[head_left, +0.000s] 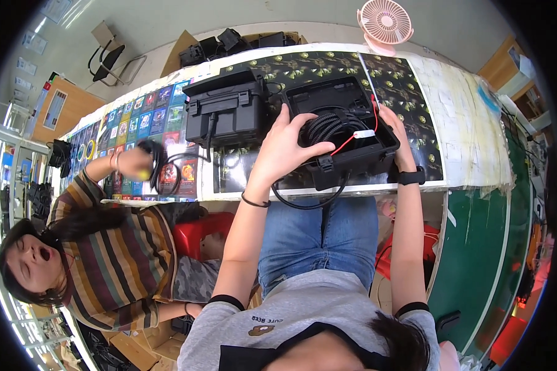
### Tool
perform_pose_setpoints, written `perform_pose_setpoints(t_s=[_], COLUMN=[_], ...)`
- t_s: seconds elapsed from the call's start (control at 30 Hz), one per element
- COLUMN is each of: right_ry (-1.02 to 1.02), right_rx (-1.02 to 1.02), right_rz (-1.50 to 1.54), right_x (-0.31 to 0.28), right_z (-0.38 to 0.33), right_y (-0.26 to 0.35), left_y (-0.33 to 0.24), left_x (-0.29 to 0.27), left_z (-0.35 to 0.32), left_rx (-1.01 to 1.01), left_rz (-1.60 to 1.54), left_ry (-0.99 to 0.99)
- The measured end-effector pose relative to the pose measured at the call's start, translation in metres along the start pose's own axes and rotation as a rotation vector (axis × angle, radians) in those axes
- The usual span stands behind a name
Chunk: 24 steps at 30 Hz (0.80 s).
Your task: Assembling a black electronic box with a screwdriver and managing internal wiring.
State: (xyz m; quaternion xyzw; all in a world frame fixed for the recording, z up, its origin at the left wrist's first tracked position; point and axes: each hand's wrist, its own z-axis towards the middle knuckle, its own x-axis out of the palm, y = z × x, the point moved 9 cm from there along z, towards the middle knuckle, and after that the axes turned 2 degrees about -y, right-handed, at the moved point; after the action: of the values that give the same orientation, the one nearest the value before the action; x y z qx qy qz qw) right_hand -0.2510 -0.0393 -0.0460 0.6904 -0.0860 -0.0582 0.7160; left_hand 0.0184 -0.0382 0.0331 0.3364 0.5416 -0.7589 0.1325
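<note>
In front of me on the table lies an open black plastic case (351,163), its lid tilted back on the far side. A bundle of coiled black cable (328,128) sits inside it. My left hand (289,143) curves its thumb and forefinger round the left end of the coil. Against the right wall of the case, my right hand (397,131) is closed on its side, with some fingertips hidden. A thin red wire with a white tag (364,134) crosses the case. From its front, a black cable (309,206) loops below the table edge.
A closed black case (226,114) stands to the left. Beside me a person in a striped top has a hand (134,162) near a looped black cable (170,176). A pink fan (385,23) stands at the far edge, and a box of black cases (232,42) lies beyond.
</note>
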Motion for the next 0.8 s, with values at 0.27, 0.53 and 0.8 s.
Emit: perform_pose_setpoints(t_s=[0.27,0.53,0.8], right_ry=[-0.072,0.004,0.018], right_rx=[-0.024,-0.121,-0.083], right_rz=[0.161,0.032,0.211], right_x=[-0.044,-0.032,-0.032], right_z=[0.012,0.012,0.002], right_y=[-0.023,-0.009,-0.007], left_y=[-0.003,0.046,0.087], left_x=[0.021,0.026,-0.047], left_z=[0.028,0.014,-0.032], left_rx=[0.049,-0.099,-0.127], left_rz=[-0.214,-1.033,-0.798], left_ry=[-0.034,-0.345,-0.713])
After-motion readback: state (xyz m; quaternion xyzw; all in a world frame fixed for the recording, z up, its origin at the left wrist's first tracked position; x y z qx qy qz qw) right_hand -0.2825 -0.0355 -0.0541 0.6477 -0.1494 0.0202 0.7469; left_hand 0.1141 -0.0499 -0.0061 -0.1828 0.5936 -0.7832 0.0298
